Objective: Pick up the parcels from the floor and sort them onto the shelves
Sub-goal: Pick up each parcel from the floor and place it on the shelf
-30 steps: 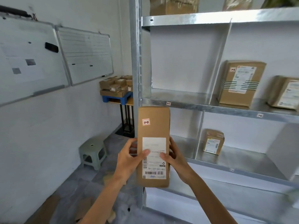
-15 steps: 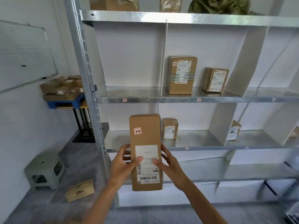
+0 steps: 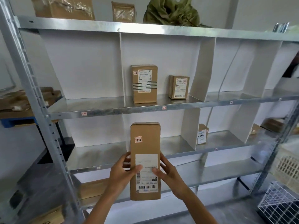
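A metal shelving rack [image 3: 113, 109] fills the view, its levels split into compartments by white dividers [image 3: 200, 68]. On its top level sit two taped boxes [image 3: 64, 7] and a crumpled green bag [image 3: 171, 12]. In the second compartment from the rack's left post, one level down, a tall box [image 3: 144, 84] stands upright just beside the left divider. A smaller box [image 3: 179, 87] stands apart from it, nearer the right divider. On the next level down a small box [image 3: 202, 134] shows partly behind a divider. A flat box [image 3: 92, 189] lies on the lowest level by the left post. Left of the rack, more boxes are stacked on a blue pallet [image 3: 14, 101]. At its right foot are a white crate [image 3: 288, 165] and a wire basket [image 3: 281, 202].

The parcel [image 3: 145, 159], a long brown carton, is held upright in front of the rack, below the tall box and clear of every shelf. The left hand [image 3: 121, 173] grips its left edge and the right hand [image 3: 168, 175] its right edge. Both thumbs press on the white label and the fingers curl behind.

A pink sticker [image 3: 138, 139] on the parcel reads "1-2". Its shipping label is upside down, with barcodes; the digits are too blurred to read surely. The tall box's sticker [image 3: 135, 73] and the shelf tag [image 3: 164, 108] under that compartment also read "1-2".
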`<state>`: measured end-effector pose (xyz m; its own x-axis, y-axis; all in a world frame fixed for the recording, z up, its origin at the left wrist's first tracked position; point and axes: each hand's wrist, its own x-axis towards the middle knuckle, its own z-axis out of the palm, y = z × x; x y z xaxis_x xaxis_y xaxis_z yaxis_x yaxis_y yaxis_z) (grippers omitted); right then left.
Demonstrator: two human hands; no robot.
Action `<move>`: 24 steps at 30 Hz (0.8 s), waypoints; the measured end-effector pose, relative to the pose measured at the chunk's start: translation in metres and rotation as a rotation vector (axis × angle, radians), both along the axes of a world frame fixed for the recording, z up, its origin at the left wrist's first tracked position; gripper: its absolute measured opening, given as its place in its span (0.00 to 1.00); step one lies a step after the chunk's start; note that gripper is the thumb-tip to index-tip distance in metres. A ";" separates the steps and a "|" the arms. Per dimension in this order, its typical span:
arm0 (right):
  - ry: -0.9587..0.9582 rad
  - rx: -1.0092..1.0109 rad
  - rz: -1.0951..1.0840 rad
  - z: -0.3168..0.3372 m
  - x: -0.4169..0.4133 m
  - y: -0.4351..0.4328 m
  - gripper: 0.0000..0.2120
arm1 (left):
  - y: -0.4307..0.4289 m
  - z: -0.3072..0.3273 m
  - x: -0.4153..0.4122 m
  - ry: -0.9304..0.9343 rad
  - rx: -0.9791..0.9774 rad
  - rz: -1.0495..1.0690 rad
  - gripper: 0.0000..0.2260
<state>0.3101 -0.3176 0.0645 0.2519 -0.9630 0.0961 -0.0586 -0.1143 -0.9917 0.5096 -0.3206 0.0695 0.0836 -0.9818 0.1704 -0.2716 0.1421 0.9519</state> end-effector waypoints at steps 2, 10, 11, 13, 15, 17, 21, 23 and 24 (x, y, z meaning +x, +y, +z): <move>-0.004 -0.013 0.003 0.002 -0.024 -0.013 0.30 | -0.013 0.003 -0.024 0.002 -0.012 -0.001 0.27; -0.041 -0.045 0.044 0.025 -0.129 -0.073 0.29 | -0.067 0.034 -0.126 0.023 -0.036 0.013 0.25; -0.045 -0.048 0.049 0.029 -0.141 -0.079 0.30 | -0.072 0.037 -0.138 0.040 -0.043 0.016 0.24; -0.040 -0.063 0.058 0.034 -0.160 -0.090 0.31 | -0.082 0.043 -0.157 0.051 -0.054 0.019 0.22; -0.043 -0.065 0.067 0.037 -0.176 -0.099 0.32 | -0.089 0.048 -0.173 0.040 -0.063 0.026 0.23; -0.061 -0.073 0.083 0.041 -0.188 -0.105 0.32 | -0.096 0.051 -0.185 0.020 -0.067 0.039 0.23; -0.085 -0.084 0.104 0.050 -0.203 -0.116 0.32 | -0.108 0.060 -0.200 0.006 -0.085 0.052 0.26; -0.084 -0.097 0.097 0.053 -0.207 -0.122 0.32 | -0.115 0.064 -0.206 0.020 -0.104 0.056 0.26; -0.079 -0.103 0.092 0.055 -0.209 -0.126 0.32 | -0.118 0.066 -0.209 0.029 -0.118 0.057 0.24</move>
<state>0.1011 -0.4434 0.1193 0.3260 -0.9203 0.2160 0.0345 -0.2167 -0.9756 0.3009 -0.4387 0.1356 0.1453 -0.9488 0.2807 -0.2548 0.2382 0.9372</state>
